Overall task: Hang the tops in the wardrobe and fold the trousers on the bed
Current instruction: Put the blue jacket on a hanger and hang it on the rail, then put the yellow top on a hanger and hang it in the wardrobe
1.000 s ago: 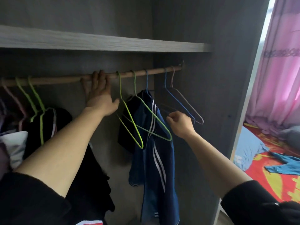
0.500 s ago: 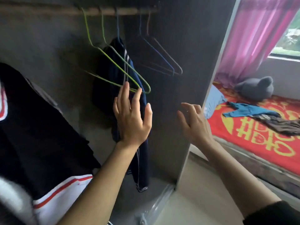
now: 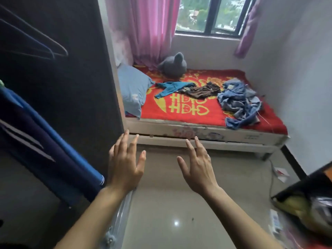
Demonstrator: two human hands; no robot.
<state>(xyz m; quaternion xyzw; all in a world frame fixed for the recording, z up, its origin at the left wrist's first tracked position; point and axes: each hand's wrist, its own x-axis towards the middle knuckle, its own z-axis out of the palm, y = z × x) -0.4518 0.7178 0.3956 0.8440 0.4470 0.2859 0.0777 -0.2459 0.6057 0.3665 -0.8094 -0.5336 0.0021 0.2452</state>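
The floor (image 3: 179, 203) is smooth, tan and shiny. A low bed (image 3: 206, 130) sits under the window (image 3: 208, 13), and a red blanket (image 3: 188, 112) with yellow shapes is spread over it. Pink curtains (image 3: 149, 27) hang beside the glass.

On the blanket lie a teal top (image 3: 170, 87), a brown piece of clothing (image 3: 201, 90) touching it, and a heap of blue denim (image 3: 237, 101) near the right edge. A blue pillow (image 3: 133, 87) and a grey soft toy (image 3: 173, 66) are at the far end.

The dark wardrobe (image 3: 71, 87) stands on the left, and its side wall hides part of the pillow. Inside hang a blue jacket (image 3: 53, 141) with white stripes and some bare hangers (image 3: 36, 44).

The left hand (image 3: 125, 164) and the right hand (image 3: 197, 168) are held out over the floor, apart, with fingers spread, and they hold nothing.

I cannot tell how many pieces are in the denim heap. The things at the bottom right are blurry and cut off.
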